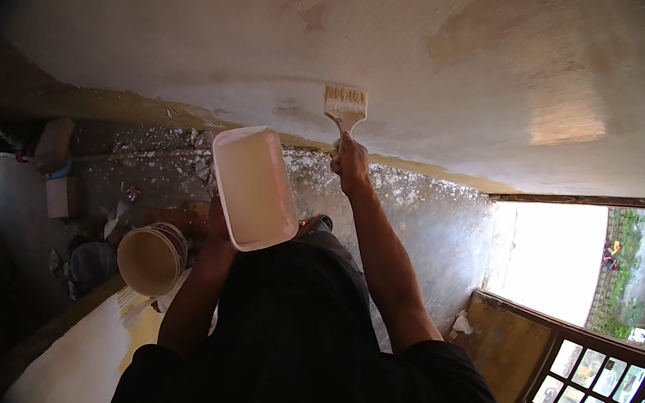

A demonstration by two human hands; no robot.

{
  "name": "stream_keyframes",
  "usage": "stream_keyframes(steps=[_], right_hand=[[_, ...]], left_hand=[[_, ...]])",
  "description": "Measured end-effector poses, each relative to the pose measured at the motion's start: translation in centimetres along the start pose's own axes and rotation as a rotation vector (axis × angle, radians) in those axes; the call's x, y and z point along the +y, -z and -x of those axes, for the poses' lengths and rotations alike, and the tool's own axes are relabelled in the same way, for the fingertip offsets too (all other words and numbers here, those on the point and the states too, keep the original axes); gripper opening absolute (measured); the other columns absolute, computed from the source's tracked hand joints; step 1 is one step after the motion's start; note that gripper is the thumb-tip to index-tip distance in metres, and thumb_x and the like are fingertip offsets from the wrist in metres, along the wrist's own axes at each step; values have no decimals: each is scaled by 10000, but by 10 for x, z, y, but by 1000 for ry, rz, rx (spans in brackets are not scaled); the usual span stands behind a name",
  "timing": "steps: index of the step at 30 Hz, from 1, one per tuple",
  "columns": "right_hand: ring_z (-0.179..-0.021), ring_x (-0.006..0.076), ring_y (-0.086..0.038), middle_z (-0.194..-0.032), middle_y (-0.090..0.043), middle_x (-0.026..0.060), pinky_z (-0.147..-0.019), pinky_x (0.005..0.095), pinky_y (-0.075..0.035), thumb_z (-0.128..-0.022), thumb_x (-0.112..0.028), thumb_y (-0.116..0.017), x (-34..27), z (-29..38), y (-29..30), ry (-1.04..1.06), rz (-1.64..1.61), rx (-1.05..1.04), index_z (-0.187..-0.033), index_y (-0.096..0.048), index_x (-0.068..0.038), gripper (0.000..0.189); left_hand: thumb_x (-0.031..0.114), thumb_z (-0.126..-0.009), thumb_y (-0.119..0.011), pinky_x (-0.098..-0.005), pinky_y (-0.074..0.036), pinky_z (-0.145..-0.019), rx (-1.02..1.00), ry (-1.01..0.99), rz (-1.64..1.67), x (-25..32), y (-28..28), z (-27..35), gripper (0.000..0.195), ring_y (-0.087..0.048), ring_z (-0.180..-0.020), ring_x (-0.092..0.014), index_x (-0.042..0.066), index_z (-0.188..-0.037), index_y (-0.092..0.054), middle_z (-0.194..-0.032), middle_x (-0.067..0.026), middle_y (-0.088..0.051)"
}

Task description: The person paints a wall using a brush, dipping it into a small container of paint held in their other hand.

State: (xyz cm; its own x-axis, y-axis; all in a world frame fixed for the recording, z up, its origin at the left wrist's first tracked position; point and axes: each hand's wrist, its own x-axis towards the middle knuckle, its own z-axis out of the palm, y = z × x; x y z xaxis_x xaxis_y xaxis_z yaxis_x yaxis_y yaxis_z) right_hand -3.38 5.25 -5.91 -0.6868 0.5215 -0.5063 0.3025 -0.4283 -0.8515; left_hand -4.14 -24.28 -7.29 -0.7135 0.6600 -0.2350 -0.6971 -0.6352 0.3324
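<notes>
My right hand grips the handle of a wide flat paintbrush, its bristles pointing at the wall in front of me. Whether the bristle tips touch the wall I cannot tell. The wall carries a pale coat with darker, patchy spots and one glossy area. In my left hand is a rectangular plastic tub with pale, creamy paint inside. The tub hides most of the fingers of that hand. It is tilted in view, beside and below the brush.
A round bucket stands at lower left, near cardboard boxes and scraps. White flakes and splashes cover the floor along the wall's base. An open doorway and a paned window lie to the right.
</notes>
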Motion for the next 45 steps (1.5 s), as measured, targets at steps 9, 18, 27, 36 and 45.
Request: stream_keyframes(steps=[9,18,27,36,45], right_hand=[[-471,89,-362,-588,-439,16,-453,258,-294,-1053,-321,-434,-198,122,-49,308,-164,-193,-882,-550,-20,365],[-517,140,-531,-625,-553,61,-486,314,-433,-1048,-386,-417,-62,-19,-27,567,421,74,-874,-558,-20,429],[-474,139,-479,-633,-513,43,-432,281,-393,-1030,-367,-487,-4,-20,3,-90,133,12,-911,-549,-13,378],[-521,133,-426,-628,-524,53,-524,283,-362,-1020,-297,-504,-241,128,-38,207,-262,-374,-961,-575,-9,302],[-524,132,-442,-648,-523,76,-520,309,-388,-1082,-392,-326,-219,67,-51,639,84,-133,-859,-515,-59,443]], left_hand=[[471,-1032,-426,-468,-513,-991,-76,11,38,4,-13,3,562,-589,-1188,-301,91,-1445,-403,-1359,-122,-541],[360,-1026,-488,-425,-572,-885,20,-78,-229,6,-20,-3,456,-644,-1071,-261,60,-1369,-464,-1226,-127,-602],[322,-1027,-490,-396,-594,-819,43,-68,-149,13,-33,-6,409,-665,-1006,-244,52,-1334,-488,-1170,-124,-618],[506,-1029,-383,-516,-435,-1067,-184,108,182,10,-9,0,596,-520,-1270,-329,111,-1475,-378,-1407,-119,-507],[465,-1044,-366,-485,-502,-1004,122,173,153,10,-25,0,547,-572,-1204,-321,97,-1447,-401,-1368,-126,-528]])
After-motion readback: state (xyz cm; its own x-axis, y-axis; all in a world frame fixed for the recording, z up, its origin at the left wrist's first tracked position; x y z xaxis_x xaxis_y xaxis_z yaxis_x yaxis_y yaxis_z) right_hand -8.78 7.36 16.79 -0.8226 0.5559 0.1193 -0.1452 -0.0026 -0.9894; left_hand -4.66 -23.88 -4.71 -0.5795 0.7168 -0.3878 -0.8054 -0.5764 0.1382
